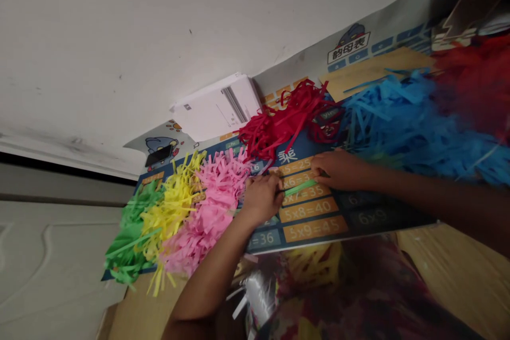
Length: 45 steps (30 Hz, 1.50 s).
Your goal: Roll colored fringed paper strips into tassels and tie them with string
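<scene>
A narrow light-green paper strip (300, 187) stretches between my two hands, low over a printed times-table mat (313, 226). My left hand (263, 197) is closed with its fingertips at the strip's left end. The strip's other end meets the bent fingers of my right hand (334, 169), which are closed too. Just left of my left hand lies a pink fringed paper bundle (217, 202). Behind the hands rests a red fringed bundle (289, 122). Blue paper fringe (410, 117) spreads beyond my right hand and forearm.
Yellow fringe (173, 202) and green fringe (133, 231) lie at the mat's left end. A white box (217, 109) stands against the wall, with a dark flat object (159, 155) to its left. Brown paper (374, 71) and more red fringe (478, 79) are at the right.
</scene>
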{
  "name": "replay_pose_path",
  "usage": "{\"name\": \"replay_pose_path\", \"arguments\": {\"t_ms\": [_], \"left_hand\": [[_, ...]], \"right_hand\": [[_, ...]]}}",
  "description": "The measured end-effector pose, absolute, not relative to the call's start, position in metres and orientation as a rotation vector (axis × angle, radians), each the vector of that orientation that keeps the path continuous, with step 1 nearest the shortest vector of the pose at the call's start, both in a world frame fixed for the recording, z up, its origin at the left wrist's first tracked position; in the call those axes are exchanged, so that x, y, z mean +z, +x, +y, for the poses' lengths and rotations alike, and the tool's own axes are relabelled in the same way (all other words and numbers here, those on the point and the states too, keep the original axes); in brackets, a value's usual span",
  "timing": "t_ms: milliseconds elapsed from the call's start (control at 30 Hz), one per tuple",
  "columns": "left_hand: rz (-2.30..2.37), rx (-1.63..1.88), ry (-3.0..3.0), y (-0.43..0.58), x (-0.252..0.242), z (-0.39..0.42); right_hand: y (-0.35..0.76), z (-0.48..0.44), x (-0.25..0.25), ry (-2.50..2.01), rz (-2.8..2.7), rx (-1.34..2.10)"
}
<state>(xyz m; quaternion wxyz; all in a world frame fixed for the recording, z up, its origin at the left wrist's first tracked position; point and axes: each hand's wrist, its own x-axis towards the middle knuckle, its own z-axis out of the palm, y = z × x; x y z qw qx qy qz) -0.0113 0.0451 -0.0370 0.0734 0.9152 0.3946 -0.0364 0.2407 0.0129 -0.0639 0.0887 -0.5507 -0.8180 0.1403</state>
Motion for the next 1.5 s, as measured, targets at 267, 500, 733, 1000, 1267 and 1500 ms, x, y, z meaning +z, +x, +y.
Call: {"name": "replay_pose_path", "arguments": {"t_ms": [267,500,733,1000,1267,1500], "left_hand": [[0.674,0.152,3.232,-0.010,-0.043,0.026],[0.851,0.336,3.200,0.004,-0.053,0.026],[0.990,0.433,3.178,0.002,-0.064,0.023],[0.919,0.349,3.201,-0.008,-0.065,0.015],[0.896,0.613,2.976,-0.035,-0.075,0.005],[0.898,0.619,2.672,-0.037,-0.076,0.013]], "right_hand": [[0.221,0.004,-0.059,-1.012,-2.743,-0.280],[0.218,0.014,-0.063,-1.247,-2.608,-0.101],[0.200,0.002,-0.065,-1.240,-2.516,-0.184],[0.208,-0.016,-0.073,-1.176,-2.531,-0.302],[0.259,-0.031,-0.090,-1.191,-2.429,-0.132],[0.276,-0.027,-0.097,-1.303,-2.290,0.314]]}}
